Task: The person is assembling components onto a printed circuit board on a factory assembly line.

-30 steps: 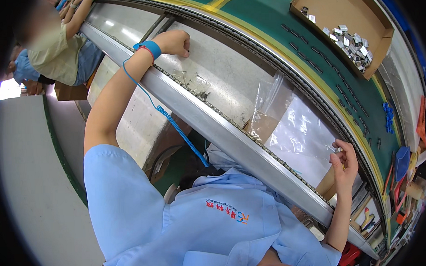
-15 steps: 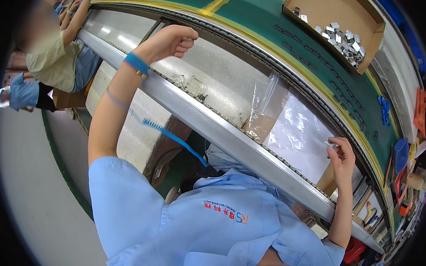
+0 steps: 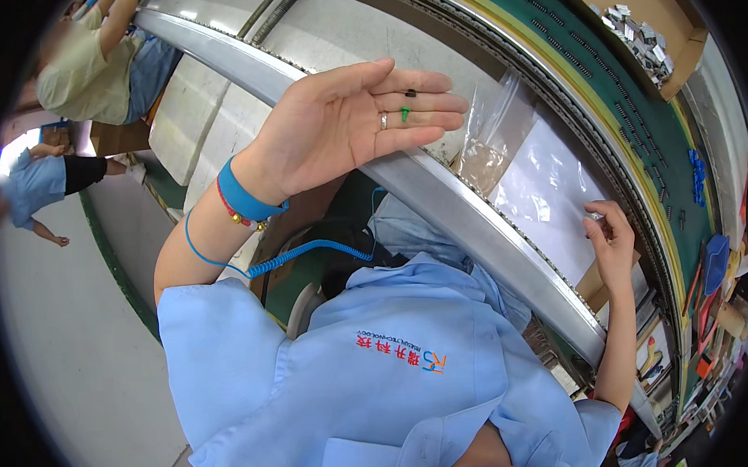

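My left hand (image 3: 345,123) is open, palm up, its fingers stretched out above the metal rail (image 3: 446,181). On its fingers lie a small green plastic piece (image 3: 404,114) and a small black piece (image 3: 411,93). A blue wrist strap (image 3: 245,195) with a coiled blue cord (image 3: 309,249) is round that wrist. My right hand (image 3: 612,246) has curled fingers, thumb and forefinger close together; what is between them is too small to make out. It is beside a clear plastic bag (image 3: 493,139) and a white sheet (image 3: 546,194).
Beyond the rail runs a green work surface (image 3: 541,51) with rows of small black parts (image 3: 586,57). A cardboard box (image 3: 682,79) holds several silver metal pieces (image 3: 639,43). Blue parts (image 3: 697,177) and a blue bin (image 3: 715,263) are at the right. Other people (image 3: 88,79) are at far left.
My left hand has come nearer and turned from loosely closed to open, palm up, showing the green and black pieces. My right hand is slightly farther up. The view has shifted.
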Demonstrator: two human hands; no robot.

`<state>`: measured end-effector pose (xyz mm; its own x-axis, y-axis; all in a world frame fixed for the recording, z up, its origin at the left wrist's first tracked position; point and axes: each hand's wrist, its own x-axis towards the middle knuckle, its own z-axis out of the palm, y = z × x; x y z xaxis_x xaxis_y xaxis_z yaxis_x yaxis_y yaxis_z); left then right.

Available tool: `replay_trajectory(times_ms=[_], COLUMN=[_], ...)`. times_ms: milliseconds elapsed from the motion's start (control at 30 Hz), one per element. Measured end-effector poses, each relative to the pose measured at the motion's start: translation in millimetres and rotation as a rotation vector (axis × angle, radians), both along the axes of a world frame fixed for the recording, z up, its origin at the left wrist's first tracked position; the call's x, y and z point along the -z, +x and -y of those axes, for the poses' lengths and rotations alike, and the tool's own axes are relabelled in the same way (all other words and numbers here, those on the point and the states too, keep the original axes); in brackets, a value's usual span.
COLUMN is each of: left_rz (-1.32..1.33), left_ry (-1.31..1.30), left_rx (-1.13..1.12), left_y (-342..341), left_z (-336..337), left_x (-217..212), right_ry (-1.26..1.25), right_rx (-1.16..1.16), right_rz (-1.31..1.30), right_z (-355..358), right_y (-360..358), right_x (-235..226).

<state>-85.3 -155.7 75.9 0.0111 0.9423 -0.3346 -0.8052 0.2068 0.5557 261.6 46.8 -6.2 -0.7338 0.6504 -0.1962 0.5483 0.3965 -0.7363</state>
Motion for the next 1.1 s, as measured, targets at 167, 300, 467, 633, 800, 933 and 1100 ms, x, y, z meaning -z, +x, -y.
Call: replay_trajectory(times_ms=[167,300,467,633,800,933,1100], left_rz=[-0.010,-0.052,-0.060,-0.024,-0.019,-0.025,-0.160], left_ry=[0.004,0.005,-0.007,-0.012,-0.010,-0.031,0.049], left_rx=[0.035,0.045,0.047,0.044,0.073,0.060,-0.066], left_y=[9,14,18,18,17,18,-7], left_z=[4,9,10,11,11,14,37], left_x=[-4,-5,-7,-7,-3,0,13], right_ry=[-0.015,-0.013,-0.011,-0.035,-0.043,-0.040,-0.086], right_rx=[0.019,0.007,0.034,0.026,0.035,0.024,-0.004], right_rz=[0.010,0.042,0.026,0.055,0.060,0.064,0.023], right_z=[1,4,2,1,2,3,4], right_y=[1,0,1,2,2,2,11], right_x=[3,2,4,5,5,5,15])
